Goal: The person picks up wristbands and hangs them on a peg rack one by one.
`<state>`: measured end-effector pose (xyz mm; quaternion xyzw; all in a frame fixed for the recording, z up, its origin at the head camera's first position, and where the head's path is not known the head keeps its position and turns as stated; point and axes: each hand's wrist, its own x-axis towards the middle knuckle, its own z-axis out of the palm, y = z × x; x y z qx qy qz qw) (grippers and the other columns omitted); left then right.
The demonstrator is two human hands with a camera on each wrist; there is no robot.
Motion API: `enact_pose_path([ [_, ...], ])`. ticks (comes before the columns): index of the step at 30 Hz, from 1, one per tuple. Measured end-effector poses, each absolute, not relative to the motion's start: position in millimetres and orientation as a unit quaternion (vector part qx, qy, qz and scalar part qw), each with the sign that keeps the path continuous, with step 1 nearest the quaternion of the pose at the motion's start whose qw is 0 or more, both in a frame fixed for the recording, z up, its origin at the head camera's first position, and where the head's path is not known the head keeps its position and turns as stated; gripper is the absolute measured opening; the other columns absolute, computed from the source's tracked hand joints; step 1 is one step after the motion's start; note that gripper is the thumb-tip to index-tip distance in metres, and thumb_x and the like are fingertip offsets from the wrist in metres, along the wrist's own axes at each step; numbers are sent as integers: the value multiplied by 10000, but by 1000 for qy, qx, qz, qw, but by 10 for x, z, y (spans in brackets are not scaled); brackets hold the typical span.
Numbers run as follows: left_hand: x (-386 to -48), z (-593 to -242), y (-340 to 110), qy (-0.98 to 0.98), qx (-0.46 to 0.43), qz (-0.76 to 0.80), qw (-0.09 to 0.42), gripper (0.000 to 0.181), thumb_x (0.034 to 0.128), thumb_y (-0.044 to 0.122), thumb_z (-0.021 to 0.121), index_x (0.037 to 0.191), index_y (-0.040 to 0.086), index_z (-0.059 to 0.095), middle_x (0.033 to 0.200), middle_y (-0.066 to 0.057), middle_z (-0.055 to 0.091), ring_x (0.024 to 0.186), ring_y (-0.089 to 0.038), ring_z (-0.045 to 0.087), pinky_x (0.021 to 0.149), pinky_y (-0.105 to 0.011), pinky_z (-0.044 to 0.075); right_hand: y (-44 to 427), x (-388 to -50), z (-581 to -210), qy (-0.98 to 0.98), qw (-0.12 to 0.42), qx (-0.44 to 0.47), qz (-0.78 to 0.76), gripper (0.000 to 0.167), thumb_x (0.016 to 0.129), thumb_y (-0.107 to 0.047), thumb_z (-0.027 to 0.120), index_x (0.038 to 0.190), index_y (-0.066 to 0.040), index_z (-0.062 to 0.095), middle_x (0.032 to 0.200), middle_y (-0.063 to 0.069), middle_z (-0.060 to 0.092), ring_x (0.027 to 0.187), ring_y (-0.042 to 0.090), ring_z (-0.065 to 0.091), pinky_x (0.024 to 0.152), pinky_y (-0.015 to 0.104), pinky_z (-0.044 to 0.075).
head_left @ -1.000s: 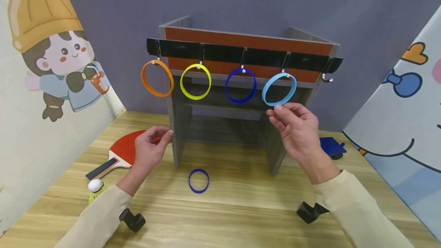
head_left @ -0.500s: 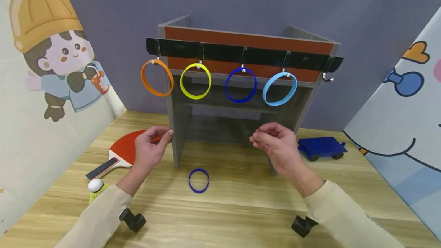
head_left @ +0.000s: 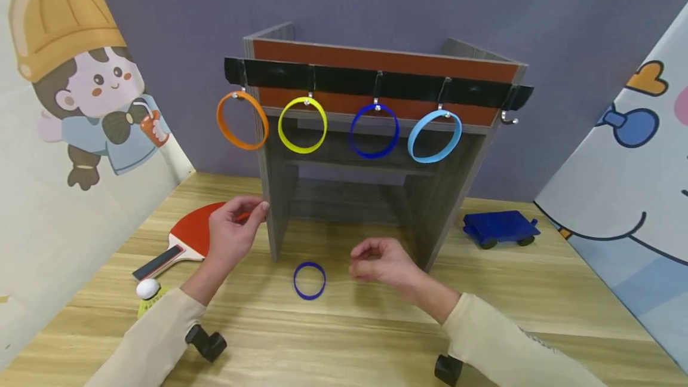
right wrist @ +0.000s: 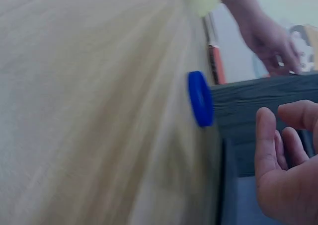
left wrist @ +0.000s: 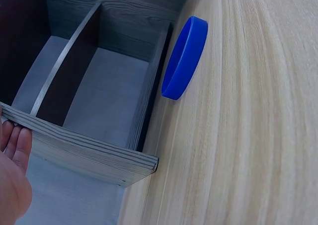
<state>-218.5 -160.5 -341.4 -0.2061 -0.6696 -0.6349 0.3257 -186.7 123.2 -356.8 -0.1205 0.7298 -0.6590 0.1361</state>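
A dark blue wristband [head_left: 309,280] lies flat on the wooden table in front of a small grey shelf [head_left: 271,214]. To its right, my right hand [head_left: 384,264] hovers with loosely bent fingers, holding nothing and apart from the band. My left hand [head_left: 236,229] holds the front edge of the shelf's left side panel, fingers on its outer side. From hooks on the black strip [head_left: 344,81] hang an orange wristband [head_left: 226,127], a yellow wristband [head_left: 283,136], a blue wristband [head_left: 371,154] and a light blue wristband [head_left: 430,159].
A bare hook [head_left: 508,119] is at the strip's right end. On the left lie a red table tennis paddle [head_left: 190,232] and a shuttlecock [head_left: 149,291]. A blue toy cart [head_left: 500,227] stands right of the shelf. Printed walls flank the table [head_left: 344,345].
My right hand has left the hanging light blue wristband and moved down and left, close to the band on the table. My left hand stays at the shelf panel.
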Motion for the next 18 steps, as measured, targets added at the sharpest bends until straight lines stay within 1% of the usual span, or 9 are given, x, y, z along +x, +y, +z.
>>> enact_pose_path([
  [4,-2166,-3379,-1593,-672,-207,-631,326,72,811,-138,659,875,-161,634,750,-242,635,634,-160,650,632,-215,553,1113,-1868,-3684,733,163,-125,-648,265,773,28,704,989,144,602,810,145,659,736,248,672,706,432,567],
  [7,-2165,-3376,-1595,-672,-208,-631,327,75,809,-144,658,876,-163,632,746,-256,627,631,-156,648,630,-213,553,1035,-1869,-3738,736,174,-127,-642,245,792,28,701,991,149,626,810,150,671,721,248,674,681,408,573],
  [12,-2162,-3383,-1600,-671,-210,-631,328,76,805,-148,659,875,-162,633,751,-251,632,634,-161,651,631,-216,554,941,-1878,-3819,742,179,-119,-635,201,806,38,698,977,130,644,804,170,671,695,247,670,642,374,577],
  [18,-2156,-3383,-1595,-672,-208,-632,326,78,807,-143,661,878,-160,634,757,-248,634,638,-152,653,635,-218,555,870,-1935,-3916,745,177,-98,-635,203,802,39,705,975,116,631,801,192,670,691,259,671,624,356,577],
])
